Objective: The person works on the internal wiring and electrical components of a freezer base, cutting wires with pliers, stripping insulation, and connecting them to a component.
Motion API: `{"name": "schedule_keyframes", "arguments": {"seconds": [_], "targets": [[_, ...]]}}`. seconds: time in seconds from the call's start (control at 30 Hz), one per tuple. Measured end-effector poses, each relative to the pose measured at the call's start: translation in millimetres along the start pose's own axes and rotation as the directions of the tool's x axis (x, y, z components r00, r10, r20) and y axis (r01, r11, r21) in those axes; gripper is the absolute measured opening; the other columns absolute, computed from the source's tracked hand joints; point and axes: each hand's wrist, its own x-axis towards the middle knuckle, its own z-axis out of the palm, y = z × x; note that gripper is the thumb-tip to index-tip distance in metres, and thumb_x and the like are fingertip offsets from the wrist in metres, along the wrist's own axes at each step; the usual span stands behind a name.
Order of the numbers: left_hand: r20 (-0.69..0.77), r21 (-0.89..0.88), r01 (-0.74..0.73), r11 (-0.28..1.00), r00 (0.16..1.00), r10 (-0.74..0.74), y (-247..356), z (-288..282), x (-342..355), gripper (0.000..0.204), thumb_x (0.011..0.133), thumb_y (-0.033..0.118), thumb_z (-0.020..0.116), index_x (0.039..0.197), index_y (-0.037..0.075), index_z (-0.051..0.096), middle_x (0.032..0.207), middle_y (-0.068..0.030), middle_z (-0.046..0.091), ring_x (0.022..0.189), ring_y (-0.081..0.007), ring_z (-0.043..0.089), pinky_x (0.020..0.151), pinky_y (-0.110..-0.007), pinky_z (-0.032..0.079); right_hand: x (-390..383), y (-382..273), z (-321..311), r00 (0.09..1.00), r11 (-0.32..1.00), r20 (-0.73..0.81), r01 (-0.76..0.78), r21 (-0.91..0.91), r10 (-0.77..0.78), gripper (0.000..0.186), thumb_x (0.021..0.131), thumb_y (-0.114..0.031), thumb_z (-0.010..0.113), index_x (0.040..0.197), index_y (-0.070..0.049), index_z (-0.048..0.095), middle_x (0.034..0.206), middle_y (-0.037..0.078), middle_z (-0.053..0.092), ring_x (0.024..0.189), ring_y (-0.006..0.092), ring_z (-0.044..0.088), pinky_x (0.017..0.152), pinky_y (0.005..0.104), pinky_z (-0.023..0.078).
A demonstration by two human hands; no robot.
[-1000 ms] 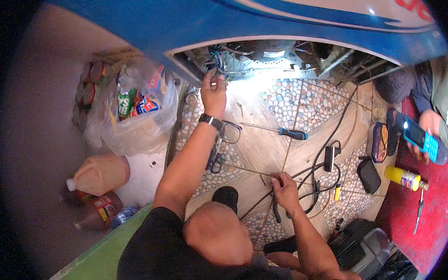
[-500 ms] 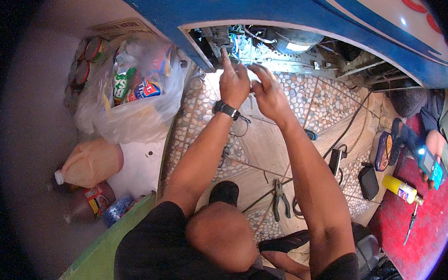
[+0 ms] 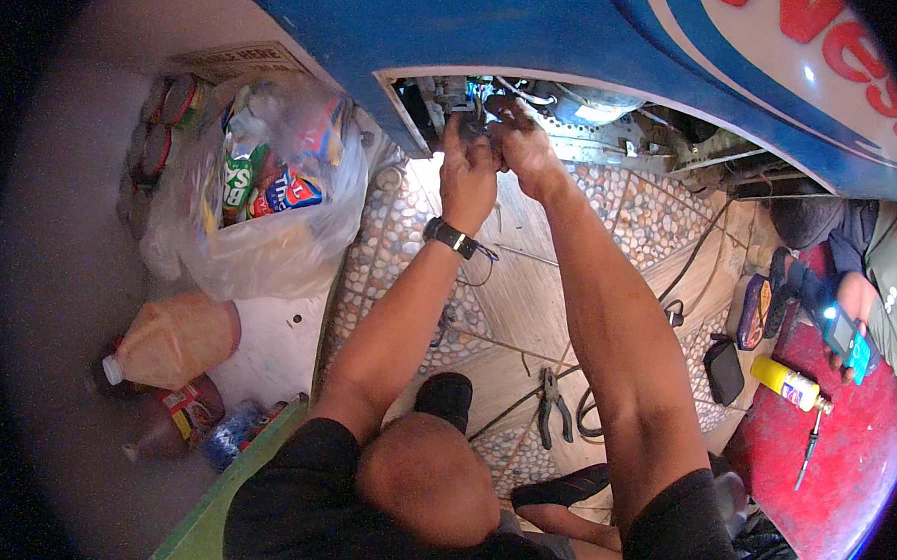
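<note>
Both my arms reach forward to the low opening (image 3: 664, 161) in the blue panel (image 3: 399, 28) of a large appliance. My left hand (image 3: 469, 181), with a dark watch (image 3: 450, 237) on its wrist, is at the opening's left end, its index finger along the parts inside and its other fingers curled. Touching or nearly touching it, my right hand (image 3: 526, 153) bends its fingers down into the opening. Whatever the fingertips grip is too small or hidden to make out. Bright light falls on the metal there, beside a dark rounded compressor (image 3: 588, 104).
Pliers (image 3: 554, 407) and a black cable (image 3: 695, 261) lie on the pebble-patterned floor (image 3: 627, 213). At right, a yellow gas canister torch (image 3: 784, 383) rests on a red surface (image 3: 762, 444), near another person's hand with a lit phone (image 3: 846, 342). Left are a bag of packages (image 3: 270, 242) and a jug (image 3: 181, 338).
Both hands have moved forward, the right one deeper into the opening, where its fingers now bend over the parts inside. The view has shifted slightly.
</note>
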Motion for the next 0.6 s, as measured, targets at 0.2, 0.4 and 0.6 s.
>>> {"name": "schedule_keyframes", "arguments": {"seconds": [0.2, 0.4, 0.6], "targets": [[0.022, -0.221, 0.126, 0.967, 0.992, -0.124, 18.9, 1.2, -7.4, 0.051, 0.099, 0.01, 0.051, 0.147, 0.001, 0.035, 0.107, -0.0189, 0.068, 0.091, -0.0262, 0.069, 0.076, -0.037, 0.055, 23.1, 12.3, -4.7, 0.986, 0.962, 0.041, 0.17, -0.214, -0.165, 0.043, 0.094, -0.025, 0.062, 0.133, -0.006, 0.056, 0.112, 0.012, 0.067, 0.1, 0.0216, 0.063, 0.076, 0.0358, 0.052], [-0.063, 0.151, -0.154, 0.977, 0.984, 0.165, 16.5, -5.3, -6.9, 0.05, 0.096, 0.013, 0.057, 0.142, -0.002, 0.042, 0.099, -0.0207, 0.069, 0.084, -0.0379, 0.068, 0.075, -0.046, 0.053, 21.2, 23.2, -4.6, 0.951, 0.93, -0.202, 0.157, -0.332, -0.232, 0.035, 0.095, -0.03, 0.065, 0.12, -0.005, 0.066, 0.108, 0.01, 0.069, 0.098, 0.0194, 0.061, 0.081, 0.0319, 0.051], [-0.09, 0.191, -0.023, 0.981, 0.995, 0.041, 20.2, 7.0, 8.4, 0.039, 0.093, 0.024, 0.061, 0.126, 0.002, 0.057, 0.1, -0.0232, 0.069, 0.09, -0.0411, 0.068, 0.077, -0.046, 0.053, 20.0, 43.6, -25.0, 0.832, 0.588, -0.146, 0.244, -0.771, -0.536, 0.034, 0.094, -0.032, 0.061, 0.117, -0.009, 0.07, 0.12, 0.025, 0.057, 0.107, 0.0396, 0.057, 0.097, 0.0449, 0.046]]}}
